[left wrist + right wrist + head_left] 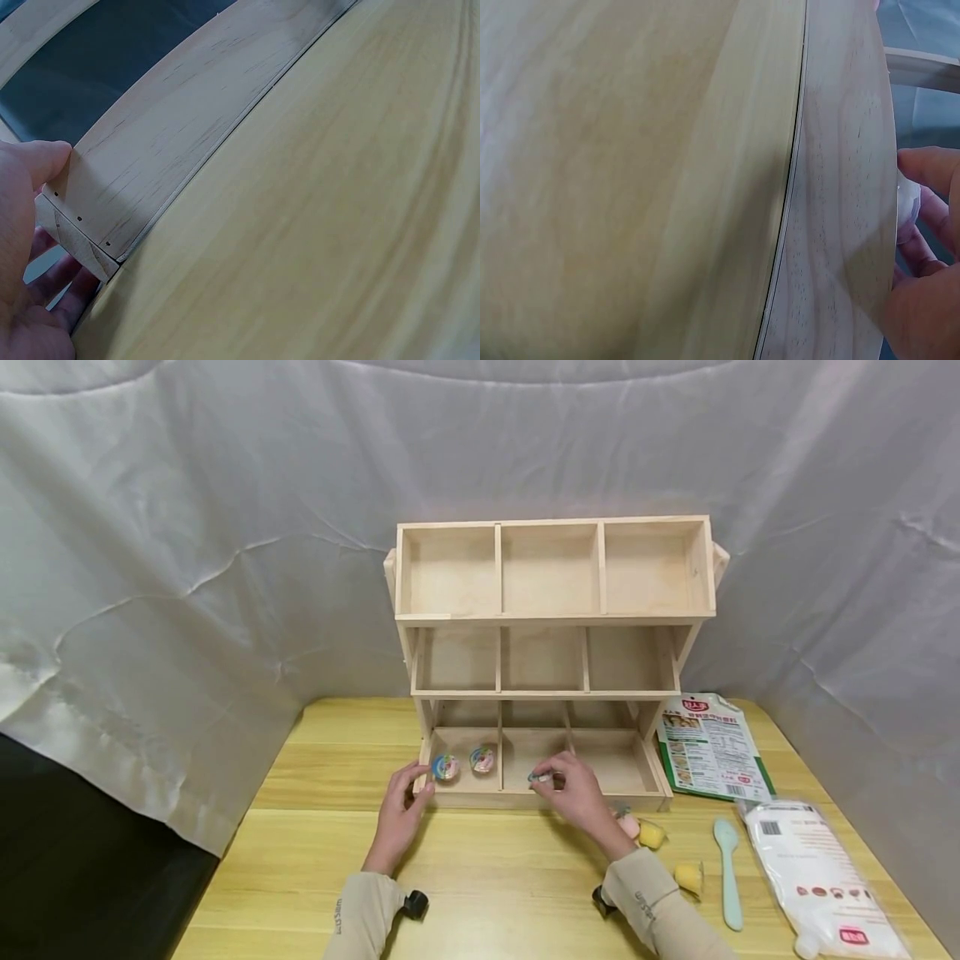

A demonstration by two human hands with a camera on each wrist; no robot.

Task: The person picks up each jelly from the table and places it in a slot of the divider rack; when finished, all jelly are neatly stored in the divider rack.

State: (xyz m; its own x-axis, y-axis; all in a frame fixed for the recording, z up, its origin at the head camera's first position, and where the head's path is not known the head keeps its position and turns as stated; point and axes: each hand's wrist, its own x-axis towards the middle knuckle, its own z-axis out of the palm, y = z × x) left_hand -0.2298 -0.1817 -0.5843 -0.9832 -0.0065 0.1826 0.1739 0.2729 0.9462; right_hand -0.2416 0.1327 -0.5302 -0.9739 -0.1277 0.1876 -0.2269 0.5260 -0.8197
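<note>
A three-tier wooden storage rack [555,620] stands on the table. My left hand [401,814] grips the front left corner of its bottom tier, thumb on the front board [172,112] and fingers round the side. Two pink jelly cups with printed lids, one on the left [446,767] and one on the right [482,760], sit in the bottom left compartment. Over the front of the bottom middle compartment, my right hand [576,793] pinches another jelly cup [538,777]. Its pale side [907,201] shows between thumb and fingers in the right wrist view.
Right of the rack's front lie a pink jelly cup [628,825] and two yellow ones, one nearer the rack [651,835] and one farther forward [688,878]. Beyond them are a pale green spoon [727,868], a white pouch [825,877] and a green-edged packet [712,747]. Grey cloth [262,485] hangs behind.
</note>
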